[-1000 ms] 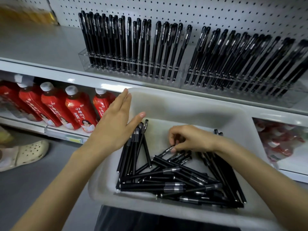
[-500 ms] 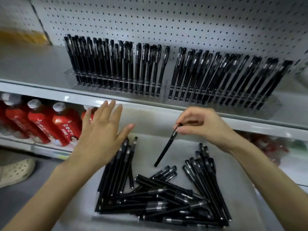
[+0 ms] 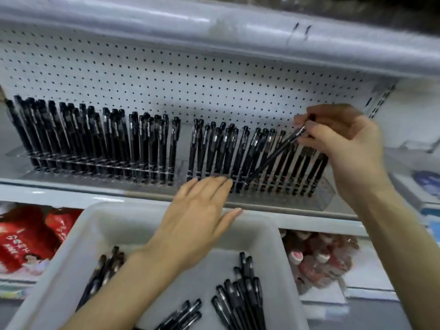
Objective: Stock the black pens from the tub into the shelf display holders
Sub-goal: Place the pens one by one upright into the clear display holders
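Pegboard shelf (image 3: 71, 186) ahead of both hands, white tub (image 3: 78, 248) beneath the left forearm with loose black pens (image 3: 240, 296) lying in it. Two clear display holders on the shelf: the left holder (image 3: 95, 165) well left of the hands, the right holder (image 3: 326, 194) just beyond the left fingertips, both packed with upright pens. Left hand (image 3: 197, 222) is flat, fingers spread, empty, over the tub's far rim. Right hand (image 3: 342, 148) pinches one pen (image 3: 273, 156) by its top end, slanted down into the right holder's row.
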Demonstrator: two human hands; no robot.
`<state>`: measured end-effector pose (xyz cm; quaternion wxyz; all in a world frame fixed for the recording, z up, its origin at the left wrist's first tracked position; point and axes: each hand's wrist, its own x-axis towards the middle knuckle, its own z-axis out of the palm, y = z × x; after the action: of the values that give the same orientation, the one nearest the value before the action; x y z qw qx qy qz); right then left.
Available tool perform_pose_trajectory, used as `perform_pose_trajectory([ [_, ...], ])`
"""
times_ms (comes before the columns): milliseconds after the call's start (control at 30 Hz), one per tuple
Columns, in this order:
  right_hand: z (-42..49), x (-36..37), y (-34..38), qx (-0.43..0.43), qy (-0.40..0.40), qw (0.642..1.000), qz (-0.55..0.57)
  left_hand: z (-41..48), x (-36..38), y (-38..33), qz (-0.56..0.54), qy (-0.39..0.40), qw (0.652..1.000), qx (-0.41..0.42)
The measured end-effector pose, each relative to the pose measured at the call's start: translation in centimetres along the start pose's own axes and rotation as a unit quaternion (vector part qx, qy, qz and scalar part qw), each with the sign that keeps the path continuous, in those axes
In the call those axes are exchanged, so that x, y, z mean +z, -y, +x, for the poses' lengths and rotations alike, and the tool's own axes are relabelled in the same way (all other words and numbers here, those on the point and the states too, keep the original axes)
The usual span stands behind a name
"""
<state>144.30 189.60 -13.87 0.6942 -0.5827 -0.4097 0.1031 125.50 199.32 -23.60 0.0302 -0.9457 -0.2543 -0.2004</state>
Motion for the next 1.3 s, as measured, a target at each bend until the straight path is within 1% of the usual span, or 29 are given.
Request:
perform_pose_trajectory([
  [67,0.5,-0.1,-0.1,-0.023,-0.013,0.999,-0.033,0.5,0.6,-0.1,0.009,-0.001,1.000,-0.005],
  [200,1.1,0.1,-1.1,-0.057,-0.007,0.994,-0.094,0.8,1.5,0.3,0.022,0.012,0.999,-0.021],
  [467,1.7,0.7,-1.6,-0.104,-0.011,0.984,-0.141,0.9,2.3,0.9,0.021,0.010,1.000,-0.011],
  [600,1.8,1.4,-2.0,-0.090,0.015,0.985,-0.144,0.7,2.4,1.1,0.012,0.011,1.000,-0.003],
  [800,2.0,2.4,-3.6,-0.070,0.064,0.982,-0.166,0.6,2.0,1.1,-0.052,0.022,0.998,-0.005],
  [967,2.0,2.5,-4.1,-0.067,0.062,0.980,-0.178,0.5,2.1,1.1,-0.059,0.023,0.998,-0.001],
  [1100,2.2,2.7,-4.2,-0.045,0.072,0.971,-0.223,0.5,2.3,1.1,-0.054,0.029,0.998,0.001],
  [1300,2.0,2.7,-4.4,-0.058,0.067,0.962,-0.257,0.5,2.2,1.1,-0.070,0.042,0.997,-0.004],
])
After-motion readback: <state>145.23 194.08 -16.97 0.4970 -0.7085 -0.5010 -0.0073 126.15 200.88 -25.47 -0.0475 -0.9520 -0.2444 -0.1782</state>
